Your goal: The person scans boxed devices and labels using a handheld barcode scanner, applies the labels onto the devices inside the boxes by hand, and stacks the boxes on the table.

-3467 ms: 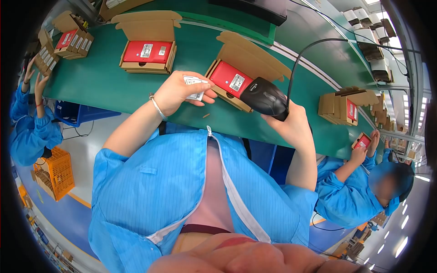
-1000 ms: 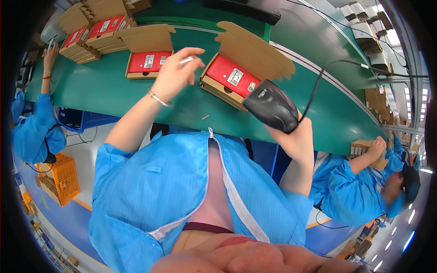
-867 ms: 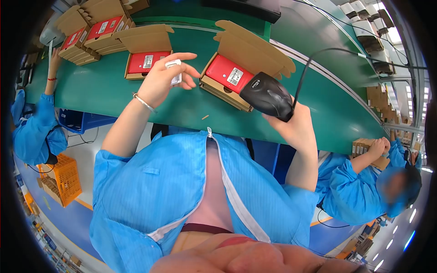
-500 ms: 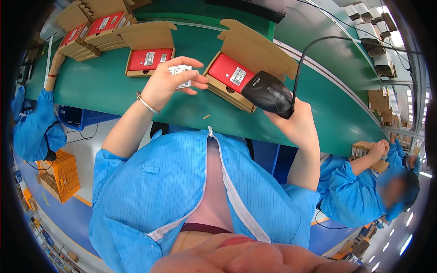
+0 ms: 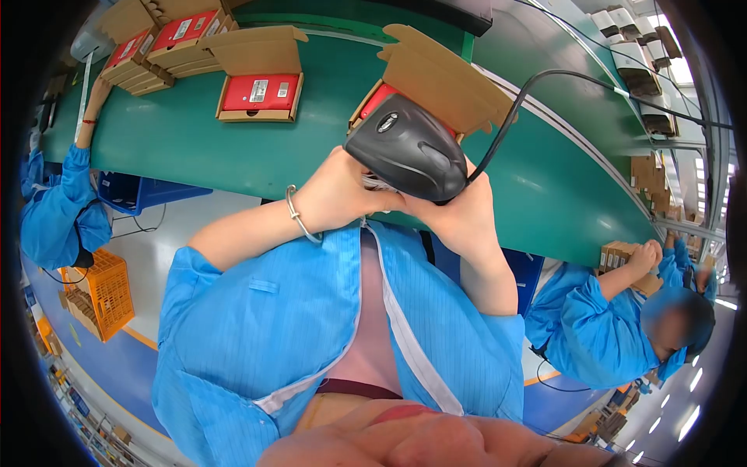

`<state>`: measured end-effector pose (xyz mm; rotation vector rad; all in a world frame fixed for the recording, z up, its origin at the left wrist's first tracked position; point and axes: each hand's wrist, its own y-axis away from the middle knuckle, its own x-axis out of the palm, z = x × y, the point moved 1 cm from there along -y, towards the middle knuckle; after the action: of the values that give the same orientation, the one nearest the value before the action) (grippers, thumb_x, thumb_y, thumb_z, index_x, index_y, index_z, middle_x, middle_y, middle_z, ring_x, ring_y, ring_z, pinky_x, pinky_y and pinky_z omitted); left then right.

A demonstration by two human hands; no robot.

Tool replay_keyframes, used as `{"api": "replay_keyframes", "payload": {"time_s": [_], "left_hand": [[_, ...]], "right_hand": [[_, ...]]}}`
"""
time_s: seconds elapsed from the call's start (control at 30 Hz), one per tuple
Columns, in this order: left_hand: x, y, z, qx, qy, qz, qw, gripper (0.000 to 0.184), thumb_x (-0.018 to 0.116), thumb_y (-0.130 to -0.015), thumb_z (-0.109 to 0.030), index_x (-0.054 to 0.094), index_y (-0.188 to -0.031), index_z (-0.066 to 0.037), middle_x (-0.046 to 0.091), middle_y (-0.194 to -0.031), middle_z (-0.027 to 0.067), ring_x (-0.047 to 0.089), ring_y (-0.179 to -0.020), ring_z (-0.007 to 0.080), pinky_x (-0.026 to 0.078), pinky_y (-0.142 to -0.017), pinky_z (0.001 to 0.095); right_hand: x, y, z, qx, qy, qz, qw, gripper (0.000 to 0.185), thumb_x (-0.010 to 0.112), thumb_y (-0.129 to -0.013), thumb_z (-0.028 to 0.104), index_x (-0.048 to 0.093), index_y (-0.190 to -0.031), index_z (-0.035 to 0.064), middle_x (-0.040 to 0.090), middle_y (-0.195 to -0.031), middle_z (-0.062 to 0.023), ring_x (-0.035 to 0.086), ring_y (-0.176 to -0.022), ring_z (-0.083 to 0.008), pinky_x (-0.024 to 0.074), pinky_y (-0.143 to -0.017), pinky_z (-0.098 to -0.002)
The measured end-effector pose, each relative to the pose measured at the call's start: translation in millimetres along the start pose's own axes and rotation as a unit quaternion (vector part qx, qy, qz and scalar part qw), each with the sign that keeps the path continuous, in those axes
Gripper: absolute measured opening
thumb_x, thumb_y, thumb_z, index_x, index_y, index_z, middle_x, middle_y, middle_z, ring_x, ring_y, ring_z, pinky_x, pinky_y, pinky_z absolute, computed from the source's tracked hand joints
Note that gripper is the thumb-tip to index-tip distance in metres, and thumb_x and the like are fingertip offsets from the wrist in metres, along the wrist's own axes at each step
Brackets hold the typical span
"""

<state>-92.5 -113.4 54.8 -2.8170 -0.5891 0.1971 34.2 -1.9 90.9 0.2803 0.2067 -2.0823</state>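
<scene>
My right hand [image 5: 461, 214] grips a black barcode scanner [image 5: 412, 152] from below and behind, and its cable curves up to the right. Beside it, my left hand [image 5: 336, 191] is closed on small white printed cards [image 5: 377, 184]. Only an edge of these cards shows under the scanner; the left fingertips are hidden behind it. Both hands are close together, thumbs almost meeting. Behind the scanner stands an opened cardboard box [image 5: 443, 74] with a red item [image 5: 380, 98] in it, mostly covered from view by the scanner.
Another opened box [image 5: 258, 56] holding a labelled red box [image 5: 261, 92] sits left on the green table [image 5: 311, 148]. Stacked open boxes [image 5: 175, 47] stand farther left, near a co-worker's arm [image 5: 92, 117]. At right, another person [image 5: 615, 311] handles small cartons. An orange crate [image 5: 113, 292] is on the floor.
My left hand has moved right and down with the white cards, coming under the scanner. My right hand has brought the scanner left and nearer, now hiding most of the red item.
</scene>
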Motion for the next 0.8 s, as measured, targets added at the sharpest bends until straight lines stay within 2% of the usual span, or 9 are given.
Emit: {"api": "replay_keyframes", "payload": {"time_s": [0.07,0.13,0.33,0.6,0.63,0.67,0.73,0.77,0.8], "left_hand": [[-2.3,3.0,-2.2,-0.026,0.013,-0.009,1.0,0.023,0.072,-0.072,-0.008,0.065,-0.093,-0.001,0.065,-0.075,0.0071,0.063,-0.066,0.0116,0.051,-0.061,0.0271],[-11.9,4.1,-13.9,-0.205,0.015,0.067,0.976,0.014,0.066,-0.079,-0.012,0.064,-0.089,-0.002,0.064,-0.072,0.0076,0.063,-0.065,0.0112,0.05,-0.06,0.0268],[-33.1,-4.3,-0.3,-0.221,-0.033,-0.005,0.975,0.015,0.057,-0.089,-0.017,0.059,-0.08,-0.005,0.055,-0.06,-0.0025,0.046,-0.054,0.0017,0.035,-0.047,0.0189],[-27.5,-29.4,7.6,-0.165,-0.169,-0.028,0.971,0.018,0.061,-0.086,-0.019,0.06,-0.077,-0.004,0.054,-0.057,-0.0015,0.047,-0.054,0.0024,0.035,-0.048,0.0204],[-25.6,-34.0,7.6,-0.136,-0.207,-0.032,0.968,0.017,0.063,-0.085,-0.02,0.062,-0.079,-0.004,0.057,-0.057,0.0038,0.053,-0.053,0.0098,0.04,-0.048,0.0245],[-24.1,-39.2,11.8,-0.135,-0.208,-0.032,0.968,0.017,0.063,-0.085,-0.02,0.062,-0.079,-0.004,0.057,-0.057,0.0038,0.053,-0.053,0.0098,0.04,-0.048,0.0245],[-21.1,-49.8,20.8,-0.053,-0.364,-0.041,0.929,0.02,0.065,-0.083,-0.024,0.063,-0.081,-0.004,0.061,-0.06,0.0101,0.059,-0.055,0.0215,0.045,-0.051,0.0315],[-19.1,-54.6,18.1,-0.076,-0.413,-0.036,0.907,0.022,0.066,-0.081,-0.027,0.064,-0.083,-0.005,0.063,-0.068,0.0135,0.061,-0.063,0.0294,0.048,-0.056,0.0359],[-19.5,-54.0,19.2,-0.076,-0.413,-0.039,0.907,0.022,0.066,-0.081,-0.027,0.064,-0.083,-0.005,0.063,-0.068,0.0135,0.061,-0.063,0.0294,0.048,-0.056,0.0359]], "right_hand": [[-1.3,-0.1,-3.4,-0.015,-0.024,-0.026,0.999,0.052,0.072,-0.063,0.001,0.056,-0.112,0.0008,0.067,-0.093,-0.0109,0.064,-0.086,-0.0182,0.0488,-0.077,-0.029],[-9.4,1.4,-1.1,-0.004,0.002,-0.043,0.999,0.05,0.068,-0.063,-0.001,0.056,-0.112,0.0006,0.067,-0.091,-0.0104,0.064,-0.084,-0.0173,0.0489,-0.076,-0.0284],[-35.2,27.1,-4.3,0.006,0.077,-0.05,0.996,0.045,0.07,-0.065,0.004,0.058,-0.108,0.0013,0.066,-0.085,-0.0108,0.065,-0.077,-0.0171,0.049,-0.072,-0.0273],[-50.3,45.6,0.0,-0.009,0.163,-0.071,0.984,0.035,0.073,-0.066,0.008,0.06,-0.098,0.0014,0.064,-0.077,-0.0103,0.065,-0.07,-0.0203,0.0494,-0.066,-0.0278],[-51.5,46.5,-0.2,-0.009,0.159,-0.074,0.985,0.035,0.073,-0.066,0.008,0.06,-0.098,0.0012,0.064,-0.077,-0.0104,0.065,-0.07,-0.0204,0.0494,-0.066,-0.0277],[-51.4,47.1,-1.2,-0.01,0.159,-0.074,0.985,0.035,0.073,-0.066,0.008,0.06,-0.098,0.0012,0.064,-0.077,-0.0104,0.065,-0.07,-0.0204,0.0494,-0.066,-0.0277],[-51.2,48.0,-3.2,-0.012,0.14,-0.087,0.986,0.036,0.072,-0.066,0.007,0.06,-0.099,0.0009,0.065,-0.077,-0.0105,0.065,-0.071,-0.0199,0.0494,-0.066,-0.0273],[-50.4,48.2,-2.3,-0.014,0.141,-0.085,0.986,0.036,0.072,-0.066,0.007,0.06,-0.099,0.0009,0.065,-0.077,-0.0105,0.065,-0.071,-0.0199,0.0494,-0.066,-0.0273],[-48.5,47.6,-1.2,-0.007,0.142,-0.081,0.986,0.036,0.072,-0.066,0.006,0.06,-0.099,0.0009,0.065,-0.078,-0.0104,0.065,-0.071,-0.0191,0.0494,-0.066,-0.0272]]}}
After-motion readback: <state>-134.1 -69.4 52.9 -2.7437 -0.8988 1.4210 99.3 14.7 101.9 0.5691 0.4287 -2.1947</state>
